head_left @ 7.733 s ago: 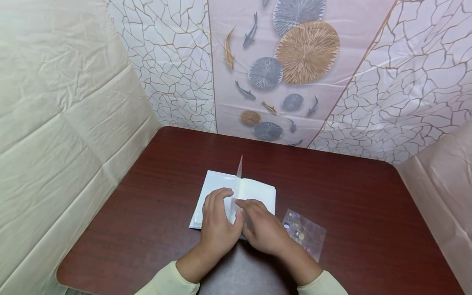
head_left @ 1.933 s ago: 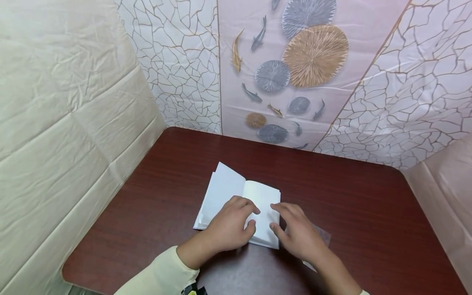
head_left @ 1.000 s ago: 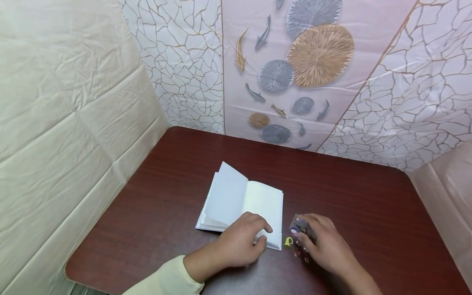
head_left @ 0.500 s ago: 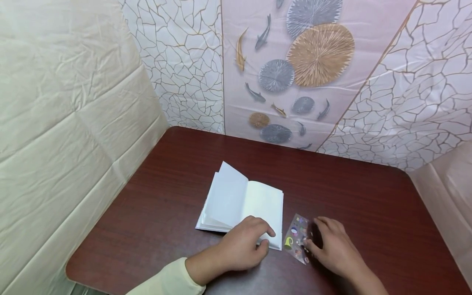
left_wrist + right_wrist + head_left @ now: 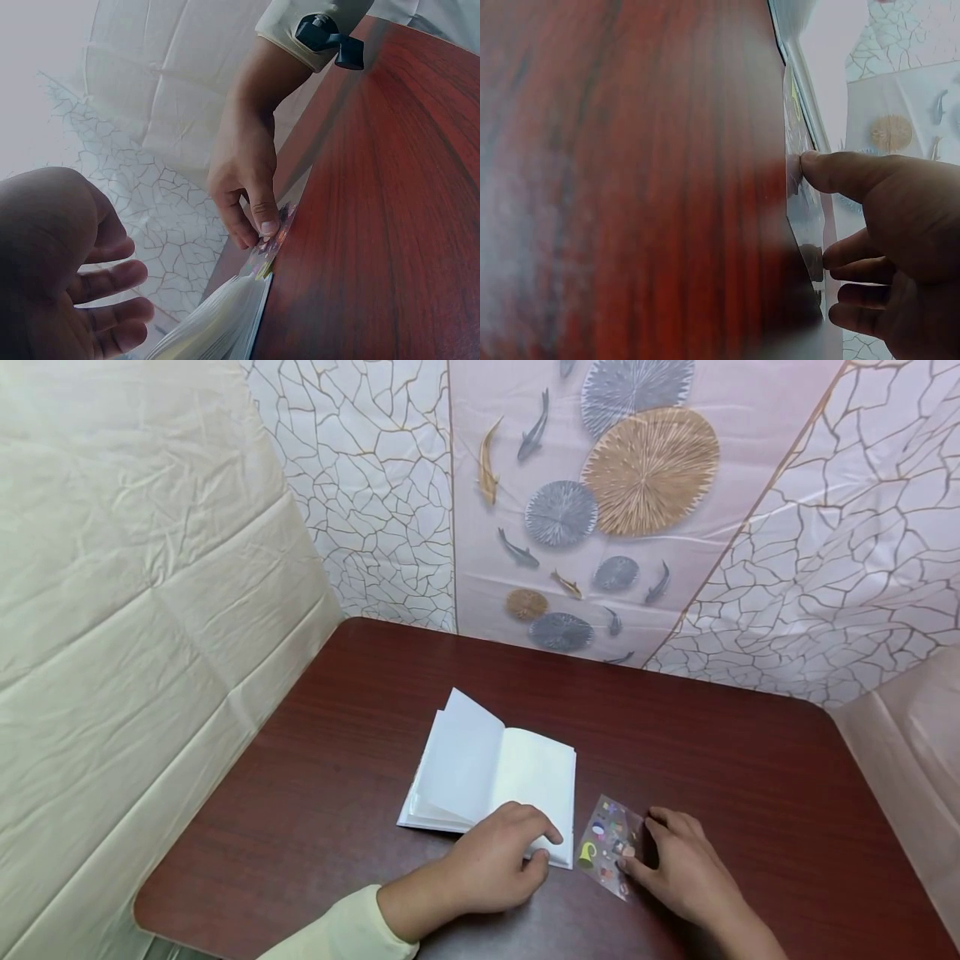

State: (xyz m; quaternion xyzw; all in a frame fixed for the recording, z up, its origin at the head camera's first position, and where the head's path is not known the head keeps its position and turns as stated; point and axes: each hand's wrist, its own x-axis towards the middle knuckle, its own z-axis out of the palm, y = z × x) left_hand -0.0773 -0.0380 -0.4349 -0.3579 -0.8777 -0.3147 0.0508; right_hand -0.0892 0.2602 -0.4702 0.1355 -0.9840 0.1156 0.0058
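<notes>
An open book (image 5: 532,777) with blank white pages lies on the table, one left-hand leaf fanned out past the others. My left hand (image 5: 498,860) rests over the lower part of its right page, fingers loosely bent and holding nothing. Just right of the book lies a clear sticker sheet (image 5: 609,835) with small colourful pictures, among them a yellow horn. My right hand (image 5: 686,864) rests at the sheet's right side, thumb (image 5: 817,165) touching it and fingers spread apart from the thumb near its edge. In the left wrist view the book's page edges (image 5: 225,315) show beside the left hand.
The dark red-brown wooden table (image 5: 360,718) reaches back to a patterned cloth backdrop (image 5: 375,485) with fish and round leaf shapes. A cream cloth (image 5: 150,610) hangs along the left side, and another cloth (image 5: 907,743) on the right.
Since the first frame, a clear upright piece has gone from the book's middle and a leaf has turned. My right hand moved to the sticker sheet, shifted it nearer the book, and loosened over it.
</notes>
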